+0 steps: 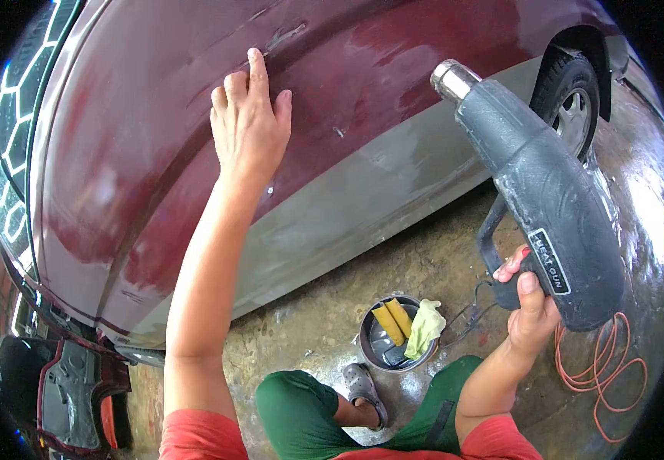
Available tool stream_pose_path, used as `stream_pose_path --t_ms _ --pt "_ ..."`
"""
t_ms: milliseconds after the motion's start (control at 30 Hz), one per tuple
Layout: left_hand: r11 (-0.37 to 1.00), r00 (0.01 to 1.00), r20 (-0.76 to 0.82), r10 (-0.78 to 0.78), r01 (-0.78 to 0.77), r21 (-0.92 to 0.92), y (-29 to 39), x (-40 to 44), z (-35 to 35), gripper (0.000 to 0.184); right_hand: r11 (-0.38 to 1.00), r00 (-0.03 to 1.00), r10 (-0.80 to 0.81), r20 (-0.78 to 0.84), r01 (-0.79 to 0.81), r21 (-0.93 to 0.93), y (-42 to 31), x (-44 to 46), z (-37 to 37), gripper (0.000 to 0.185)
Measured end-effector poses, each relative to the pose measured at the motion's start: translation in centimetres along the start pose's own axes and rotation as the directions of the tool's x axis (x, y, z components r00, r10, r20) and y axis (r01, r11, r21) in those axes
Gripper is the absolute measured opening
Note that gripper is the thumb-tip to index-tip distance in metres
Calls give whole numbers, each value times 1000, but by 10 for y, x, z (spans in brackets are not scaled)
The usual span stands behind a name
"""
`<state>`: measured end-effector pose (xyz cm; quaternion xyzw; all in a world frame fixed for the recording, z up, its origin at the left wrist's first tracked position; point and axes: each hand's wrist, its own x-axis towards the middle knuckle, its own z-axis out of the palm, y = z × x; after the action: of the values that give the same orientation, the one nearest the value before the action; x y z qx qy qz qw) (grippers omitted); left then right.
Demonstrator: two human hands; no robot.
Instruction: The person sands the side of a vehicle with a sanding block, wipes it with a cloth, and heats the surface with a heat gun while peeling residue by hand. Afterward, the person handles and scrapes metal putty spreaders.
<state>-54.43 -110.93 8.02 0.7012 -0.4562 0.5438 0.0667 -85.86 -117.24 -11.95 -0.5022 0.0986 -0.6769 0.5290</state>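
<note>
My right hand [531, 314] is wrapped around the handle of a dark grey heat gun [539, 169], labelled "HEAT GUN". Its metal nozzle [454, 79] points up and left, in front of the car's side. My left hand [250, 126] reaches up against the maroon car panel [332, 92], index finger stretched out, thumb apart and the other fingers bent, with nothing held. Its fingertip is at or close to a scraped mark [286, 36] on the panel. Dull, sanded-looking patches and small chips show on the paint.
A round basin [368, 353] on the wet floor holds two yellow blocks [393, 318] and a pale green cloth [424, 330]. An orange cord [600, 376] lies coiled at right. The car's wheel [573, 107] is at upper right. A black and red car part [71, 395] sits at lower left.
</note>
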Motion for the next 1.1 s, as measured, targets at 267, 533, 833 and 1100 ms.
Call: stream_pose_path --t_ms 267,533,833,1100 --pt "993 1000 -5 -17 16 -121 -4 -5 0 56 1000 1000 -29 -2 29 2 -2 5 -4 26" --pt "975 976 -212 -51 3 -224 -16 12 -4 21 999 999 -47 -18 47 0 -5 6 -10 26" --pt "972 946 -304 -117 46 -230 -6 27 8 15 999 999 -33 -23 33 14 -7 6 -12 28" --pt "967 949 -281 -145 76 -243 1 29 0 14 1000 998 -21 -66 22 8 -9 7 -11 27"
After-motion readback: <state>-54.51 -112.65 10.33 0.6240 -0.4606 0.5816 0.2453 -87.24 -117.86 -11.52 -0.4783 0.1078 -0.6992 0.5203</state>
